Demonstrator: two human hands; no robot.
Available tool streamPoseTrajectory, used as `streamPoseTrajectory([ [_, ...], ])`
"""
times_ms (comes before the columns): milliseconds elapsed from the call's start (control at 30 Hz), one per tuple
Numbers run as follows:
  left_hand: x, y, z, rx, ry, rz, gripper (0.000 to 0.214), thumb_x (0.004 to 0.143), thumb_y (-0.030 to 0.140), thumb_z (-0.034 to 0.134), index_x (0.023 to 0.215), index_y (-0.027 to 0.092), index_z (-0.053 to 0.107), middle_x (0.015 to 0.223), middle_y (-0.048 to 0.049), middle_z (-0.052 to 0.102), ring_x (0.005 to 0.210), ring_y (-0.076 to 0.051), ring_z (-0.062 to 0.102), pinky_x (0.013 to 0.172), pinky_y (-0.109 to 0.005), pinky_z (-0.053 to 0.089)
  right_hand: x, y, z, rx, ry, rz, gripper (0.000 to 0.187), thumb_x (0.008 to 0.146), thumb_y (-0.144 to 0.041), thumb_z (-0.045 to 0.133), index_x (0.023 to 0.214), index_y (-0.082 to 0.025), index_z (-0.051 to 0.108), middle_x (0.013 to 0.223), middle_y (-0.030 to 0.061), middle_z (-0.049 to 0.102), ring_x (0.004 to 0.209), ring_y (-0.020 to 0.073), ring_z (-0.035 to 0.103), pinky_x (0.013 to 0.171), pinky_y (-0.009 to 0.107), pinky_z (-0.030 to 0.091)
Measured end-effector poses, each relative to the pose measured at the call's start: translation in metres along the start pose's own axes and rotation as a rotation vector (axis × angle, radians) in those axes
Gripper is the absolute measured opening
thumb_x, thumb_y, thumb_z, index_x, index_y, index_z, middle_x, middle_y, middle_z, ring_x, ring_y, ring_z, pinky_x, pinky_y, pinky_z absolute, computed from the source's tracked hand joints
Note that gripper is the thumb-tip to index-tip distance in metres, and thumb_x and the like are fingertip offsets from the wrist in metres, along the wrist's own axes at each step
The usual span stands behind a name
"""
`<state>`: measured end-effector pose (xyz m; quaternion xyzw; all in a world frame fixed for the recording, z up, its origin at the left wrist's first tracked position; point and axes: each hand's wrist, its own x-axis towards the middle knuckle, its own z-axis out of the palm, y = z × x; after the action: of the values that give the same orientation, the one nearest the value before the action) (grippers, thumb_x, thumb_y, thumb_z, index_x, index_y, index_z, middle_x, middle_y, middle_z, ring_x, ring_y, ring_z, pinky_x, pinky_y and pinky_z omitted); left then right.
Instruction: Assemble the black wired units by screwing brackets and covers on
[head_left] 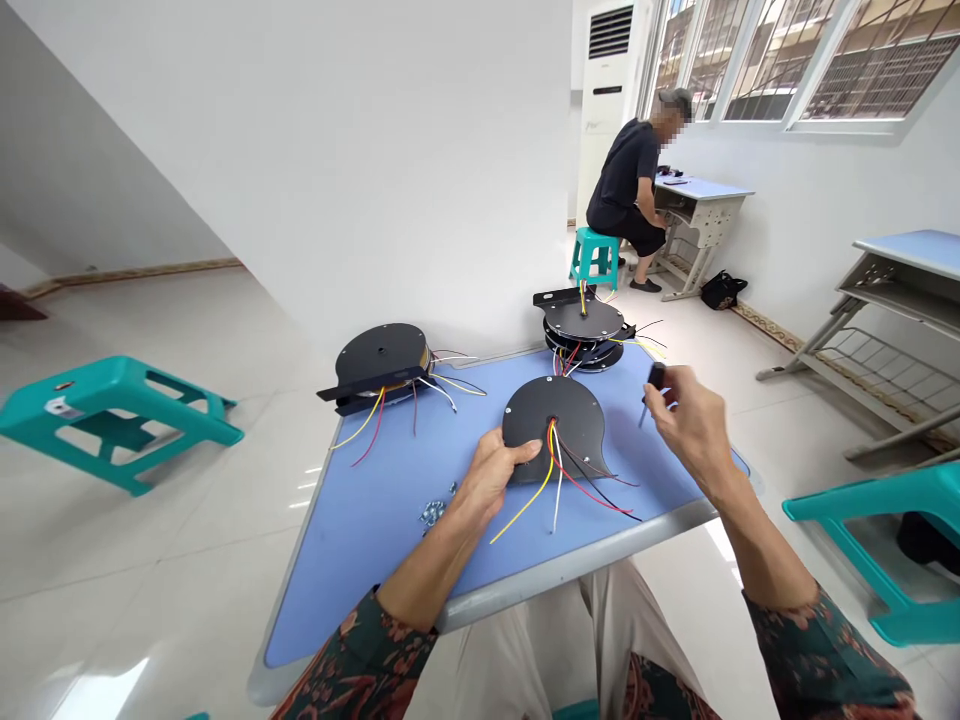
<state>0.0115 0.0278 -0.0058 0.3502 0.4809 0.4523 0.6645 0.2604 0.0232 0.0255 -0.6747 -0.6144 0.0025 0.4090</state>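
Observation:
A black round plate (559,420) with yellow, red, white and black wires coming from its centre lies in the middle of the blue desk (360,560). My left hand (491,475) grips the plate's near left edge, thumb on top. My right hand (686,415) hovers to the plate's right, closed on a small black-handled screwdriver (652,385) whose tip points down. A heap of small silver screws (435,508) lies just left of my left hand.
Another black wired unit (382,362) sits at the desk's far left, and a stack of such units (585,330) at the far right corner. Teal stools (112,415) stand on the floor to either side. A person sits at a far desk (701,190) under the windows.

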Motion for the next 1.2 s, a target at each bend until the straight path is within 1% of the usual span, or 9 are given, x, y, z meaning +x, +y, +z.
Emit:
streamPoseTrajectory([
  [33, 0.0, 0.0, 0.0, -0.001, -0.002, -0.006, 0.045, 0.044, 0.025, 0.089, 0.085, 0.014, 0.072, 0.078, -0.0051, 0.076, 0.07, -0.02, 0.067, 0.074, -0.032, 0.052, -0.008, -0.004, -0.007, 0.191, 0.071, 0.009, 0.016, 0.09, -0.031, 0.064, 0.098, -0.02, 0.057, 0.074, 0.0008, 0.067, 0.056, 0.0166, 0.064, 0.054, 0.029, 0.049],
  [100, 0.0, 0.0, 0.0, -0.006, -0.002, -0.015, 0.046, 0.044, 0.024, 0.089, 0.086, 0.014, 0.073, 0.08, -0.0051, 0.077, 0.07, -0.019, 0.067, 0.075, -0.032, 0.052, -0.026, -0.014, -0.015, 0.53, 0.148, -0.012, 0.016, 0.09, -0.03, 0.065, 0.096, -0.022, 0.053, 0.082, 0.0001, 0.068, 0.051, 0.0126, 0.062, 0.048, 0.027, 0.05],
  [133, 0.0, -0.001, 0.0, -0.01, 0.0, -0.019, 0.046, 0.044, 0.023, 0.089, 0.086, 0.014, 0.073, 0.08, -0.0049, 0.077, 0.069, -0.019, 0.067, 0.074, -0.032, 0.052, -0.035, -0.019, -0.016, 0.644, 0.151, -0.039, 0.015, 0.09, -0.029, 0.064, 0.097, -0.022, 0.053, 0.086, 0.0005, 0.068, 0.051, 0.0117, 0.062, 0.048, 0.027, 0.052],
  [200, 0.001, -0.001, -0.001, -0.018, 0.003, -0.026, 0.045, 0.044, 0.021, 0.089, 0.086, 0.014, 0.073, 0.083, -0.0048, 0.077, 0.069, -0.018, 0.067, 0.074, -0.031, 0.052, -0.051, -0.025, -0.012, 0.743, 0.151, -0.093, 0.014, 0.091, -0.025, 0.065, 0.1, -0.021, 0.055, 0.089, 0.001, 0.067, 0.052, 0.0104, 0.064, 0.049, 0.026, 0.056],
  [333, 0.001, -0.002, -0.002, -0.02, 0.012, -0.038, 0.043, 0.044, 0.021, 0.089, 0.084, 0.014, 0.074, 0.08, -0.0045, 0.077, 0.066, -0.017, 0.066, 0.073, -0.03, 0.052, -0.075, -0.023, 0.002, 0.743, 0.16, -0.174, 0.016, 0.091, -0.017, 0.063, 0.105, -0.021, 0.057, 0.091, 0.0019, 0.067, 0.053, 0.0092, 0.064, 0.051, 0.025, 0.059],
  [500, 0.001, -0.002, -0.003, -0.012, 0.022, -0.034, 0.04, 0.045, 0.021, 0.089, 0.082, 0.014, 0.074, 0.076, -0.0042, 0.076, 0.065, -0.017, 0.066, 0.071, -0.03, 0.052, -0.089, -0.019, 0.011, 0.715, 0.187, -0.23, 0.019, 0.091, -0.014, 0.062, 0.107, -0.021, 0.056, 0.093, 0.0036, 0.067, 0.053, 0.0091, 0.064, 0.051, 0.026, 0.059],
  [800, -0.001, 0.0, -0.001, 0.012, 0.035, -0.024, 0.037, 0.046, 0.022, 0.087, 0.08, 0.015, 0.073, 0.075, -0.0047, 0.076, 0.068, -0.019, 0.067, 0.073, -0.032, 0.053, -0.096, -0.011, 0.016, 0.656, 0.245, -0.305, 0.024, 0.089, -0.01, 0.063, 0.109, -0.021, 0.057, 0.095, 0.0037, 0.068, 0.053, 0.0108, 0.066, 0.052, 0.028, 0.06],
  [1033, -0.002, 0.001, 0.0, -0.002, 0.023, -0.032, 0.038, 0.044, 0.023, 0.088, 0.077, 0.015, 0.071, 0.068, -0.0032, 0.074, 0.066, -0.018, 0.065, 0.074, -0.031, 0.052, -0.096, -0.01, 0.021, 0.61, 0.258, -0.321, 0.024, 0.089, -0.014, 0.064, 0.11, -0.022, 0.055, 0.091, 0.0039, 0.07, 0.07, 0.0172, 0.074, 0.058, 0.031, 0.062],
  [1200, -0.001, 0.0, -0.001, -0.019, 0.016, -0.017, 0.037, 0.047, 0.019, 0.087, 0.081, 0.015, 0.074, 0.072, -0.0032, 0.075, 0.071, -0.02, 0.068, 0.078, -0.033, 0.053, -0.096, -0.009, 0.023, 0.573, 0.271, -0.337, 0.023, 0.089, -0.015, 0.064, 0.11, -0.022, 0.055, 0.09, 0.0041, 0.07, 0.072, 0.0184, 0.074, 0.061, 0.034, 0.063],
])
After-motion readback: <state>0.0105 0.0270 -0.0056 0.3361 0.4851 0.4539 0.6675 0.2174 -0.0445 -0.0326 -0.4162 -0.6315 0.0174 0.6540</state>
